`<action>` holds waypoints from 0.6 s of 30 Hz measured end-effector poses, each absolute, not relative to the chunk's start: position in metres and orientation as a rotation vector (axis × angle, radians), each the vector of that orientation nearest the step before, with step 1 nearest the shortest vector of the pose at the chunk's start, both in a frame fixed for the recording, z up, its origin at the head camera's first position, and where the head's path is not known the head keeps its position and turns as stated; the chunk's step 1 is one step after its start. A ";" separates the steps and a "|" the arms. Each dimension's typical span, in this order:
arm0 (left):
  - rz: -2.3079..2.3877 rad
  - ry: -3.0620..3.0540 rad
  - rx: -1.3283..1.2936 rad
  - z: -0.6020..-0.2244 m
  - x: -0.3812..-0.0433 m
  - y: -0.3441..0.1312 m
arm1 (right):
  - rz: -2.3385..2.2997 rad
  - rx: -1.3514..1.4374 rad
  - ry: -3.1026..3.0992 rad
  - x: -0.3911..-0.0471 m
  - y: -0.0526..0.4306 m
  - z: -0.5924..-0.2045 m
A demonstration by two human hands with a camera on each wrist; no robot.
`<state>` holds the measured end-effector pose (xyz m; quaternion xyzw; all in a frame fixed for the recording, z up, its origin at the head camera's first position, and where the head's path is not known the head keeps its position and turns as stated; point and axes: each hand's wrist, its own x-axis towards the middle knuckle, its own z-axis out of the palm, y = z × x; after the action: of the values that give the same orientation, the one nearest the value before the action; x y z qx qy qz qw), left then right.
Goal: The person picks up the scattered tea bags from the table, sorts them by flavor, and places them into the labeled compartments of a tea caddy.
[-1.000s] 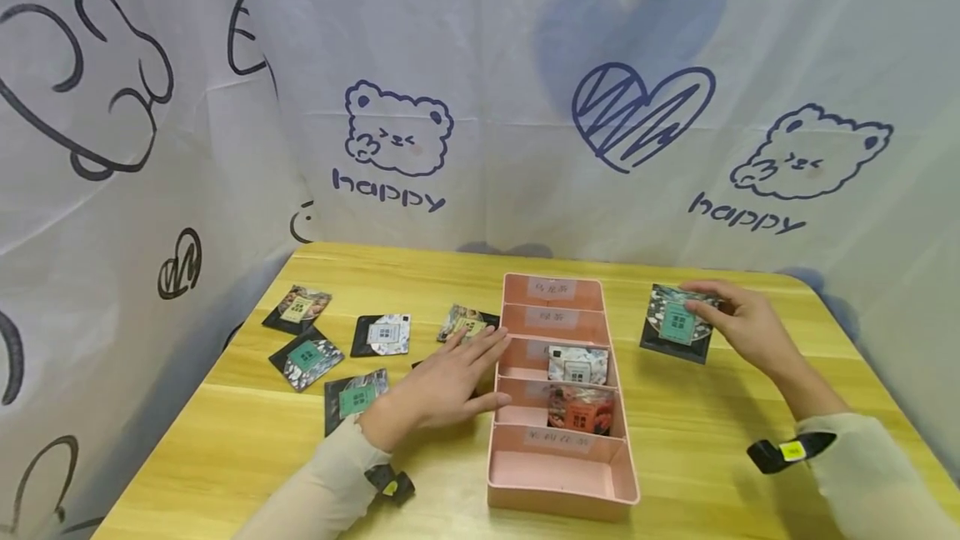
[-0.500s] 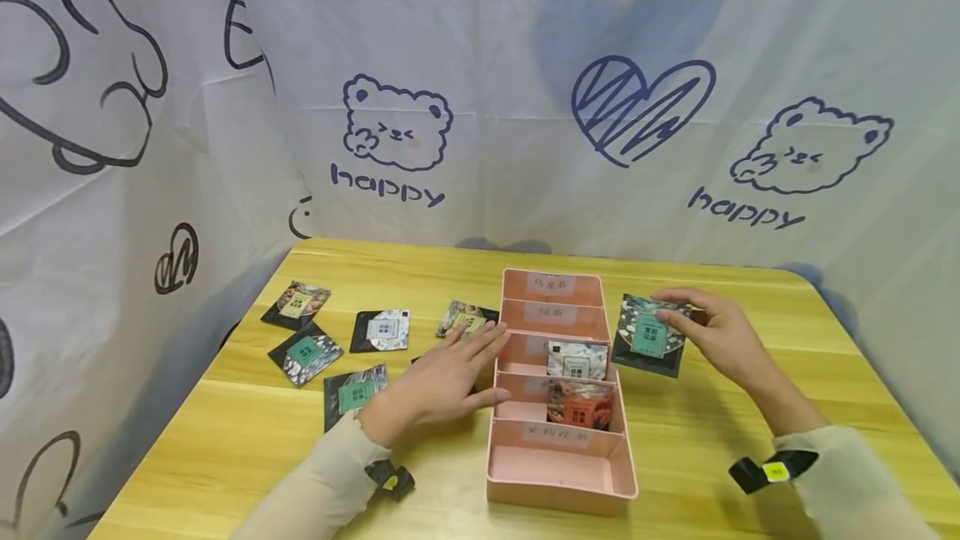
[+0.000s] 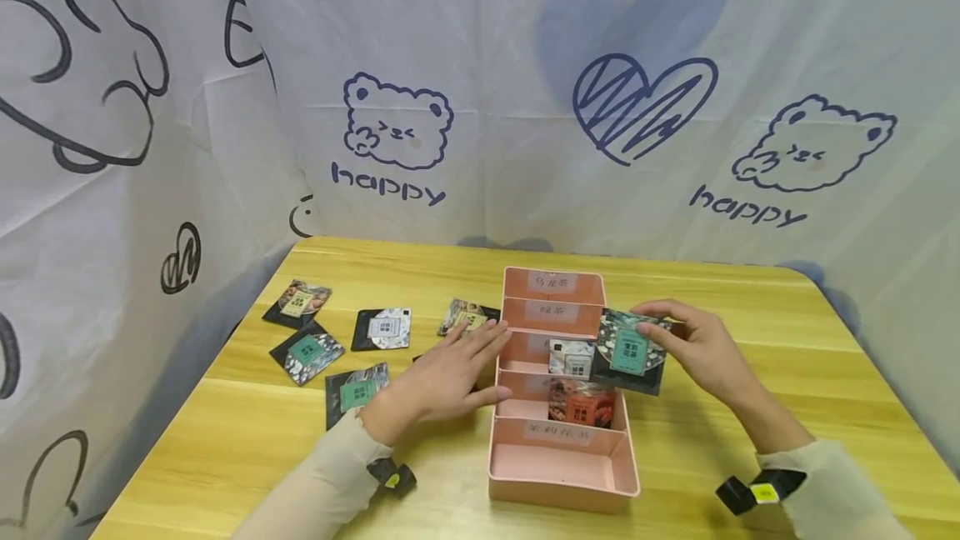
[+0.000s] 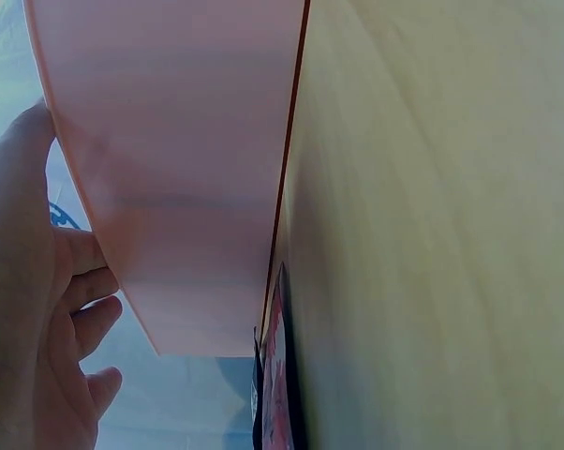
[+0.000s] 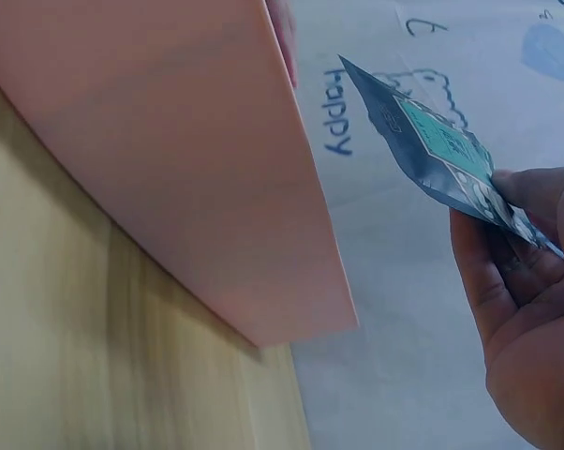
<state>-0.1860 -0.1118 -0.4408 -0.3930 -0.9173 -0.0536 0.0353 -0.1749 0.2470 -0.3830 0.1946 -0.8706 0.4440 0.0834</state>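
Note:
Between thumb and fingers, my right hand (image 3: 701, 348) pinches a sachet with a green label (image 3: 628, 352), raised over the right rim of a pink divided box (image 3: 562, 497). In the right wrist view the sachet (image 5: 441, 150) tilts above the box's side wall (image 5: 170, 169). My left hand (image 3: 446, 377) rests along the left rim with its fingers extended; the left wrist view shows the fingertips of that hand (image 4: 38, 272) at the box edge. Inside the box, a white sachet (image 3: 570, 358) leans in the middle compartment and a red sachet (image 3: 581, 403) in the compartment nearer me.
Left of the box lie several sachets: two with green labels (image 3: 307, 350), a black and white one (image 3: 382, 329), and yellow-labelled ones (image 3: 298, 302). Another yellow-labelled sachet (image 3: 467, 317) sits beside the box, partly behind my left hand. A white printed curtain (image 3: 487, 107) hangs behind the table.
My right hand has moved left and toward me with the green-labelled sachet, from beside the box to over its right rim. The left hand stays at the left rim.

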 end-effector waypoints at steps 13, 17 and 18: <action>-0.162 -2.826 -1.206 -0.442 -0.186 -0.111 | 1.415 0.627 -2.620 -0.150 0.226 -0.387; -0.162 -2.830 -1.208 -0.441 -0.186 -0.111 | 1.437 0.642 -2.627 -0.142 0.220 -0.390; -0.162 -2.830 -1.205 -0.441 -0.186 -0.111 | 1.441 0.650 -2.629 -0.141 0.218 -0.392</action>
<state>-0.1857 -0.1115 -0.4410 -0.3911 -0.9183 -0.0524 0.0308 -0.1410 0.2183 -0.3916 0.2117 -0.8564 0.4695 0.0371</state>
